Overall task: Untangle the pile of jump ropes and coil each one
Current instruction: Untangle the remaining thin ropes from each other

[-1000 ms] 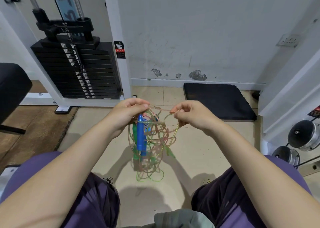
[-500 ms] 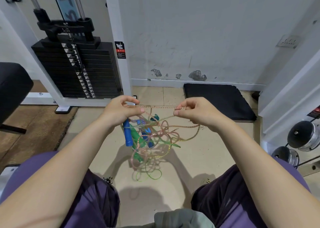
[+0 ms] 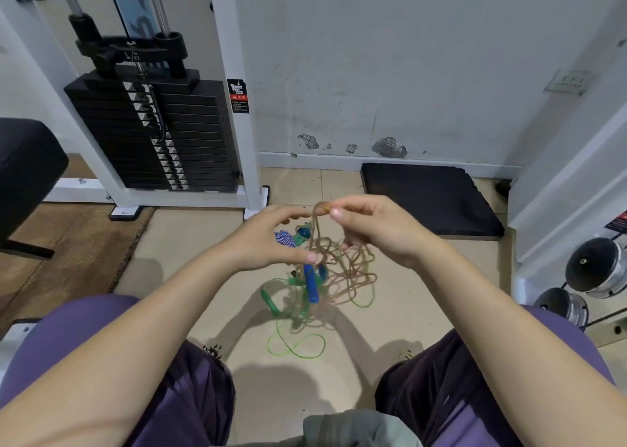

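Hands meet: left grip (image 3: 268,239) and right grip (image 3: 380,233) each pinch the pinkish rope (image 3: 342,266), tangle (image 3: 305,290) dangling below

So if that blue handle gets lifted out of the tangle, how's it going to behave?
The blue handle looks rigid and should hold its shape, though it hangs slack among floppy cords, so it will likely swing. Loops around it will probably drag along. Being round, it may roll once laid on the floor.

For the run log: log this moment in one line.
left hand: pinches rope | right hand: pinches rope | ropes: tangled, hanging | coiled: none
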`<action>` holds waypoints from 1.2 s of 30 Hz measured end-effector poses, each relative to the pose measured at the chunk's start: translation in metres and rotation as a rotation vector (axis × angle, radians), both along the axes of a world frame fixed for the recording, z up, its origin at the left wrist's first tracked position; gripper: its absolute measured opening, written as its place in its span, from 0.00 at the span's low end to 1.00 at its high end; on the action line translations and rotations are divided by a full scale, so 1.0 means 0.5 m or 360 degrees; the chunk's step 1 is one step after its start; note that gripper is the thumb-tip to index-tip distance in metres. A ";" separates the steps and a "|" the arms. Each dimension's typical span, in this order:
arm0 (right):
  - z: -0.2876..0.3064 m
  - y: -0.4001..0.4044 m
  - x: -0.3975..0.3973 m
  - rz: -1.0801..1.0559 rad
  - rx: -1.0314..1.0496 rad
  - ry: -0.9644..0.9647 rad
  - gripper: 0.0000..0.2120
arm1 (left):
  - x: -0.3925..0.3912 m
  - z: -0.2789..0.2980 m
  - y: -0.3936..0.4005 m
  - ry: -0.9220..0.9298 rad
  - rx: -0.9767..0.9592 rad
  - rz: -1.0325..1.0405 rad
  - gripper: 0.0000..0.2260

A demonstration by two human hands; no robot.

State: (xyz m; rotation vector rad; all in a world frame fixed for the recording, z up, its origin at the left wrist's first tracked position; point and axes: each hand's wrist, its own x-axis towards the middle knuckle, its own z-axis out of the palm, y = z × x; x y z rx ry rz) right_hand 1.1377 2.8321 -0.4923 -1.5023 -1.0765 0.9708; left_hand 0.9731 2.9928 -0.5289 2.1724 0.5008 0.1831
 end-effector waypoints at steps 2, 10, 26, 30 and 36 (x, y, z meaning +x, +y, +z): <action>-0.002 0.004 -0.011 0.0211 0.0008 0.0161 0.17 | 0.011 -0.003 -0.024 -0.0152 -0.0162 -0.0093 0.30; 0.017 0.003 0.008 -0.0029 0.0093 0.0128 0.10 | 0.024 -0.021 -0.032 0.0080 -0.0088 -0.0066 0.20; 0.001 0.016 -0.021 -0.0165 0.0156 0.0161 0.11 | 0.031 -0.016 -0.065 0.0011 -0.0727 -0.0051 0.04; -0.001 0.013 0.000 -0.0237 -0.0034 0.0089 0.10 | 0.023 0.010 -0.039 -0.0287 -0.1035 0.0016 0.07; 0.000 -0.007 0.026 -0.0058 -0.0574 -0.0304 0.09 | 0.007 0.027 0.016 -0.0423 -0.0880 0.0357 0.08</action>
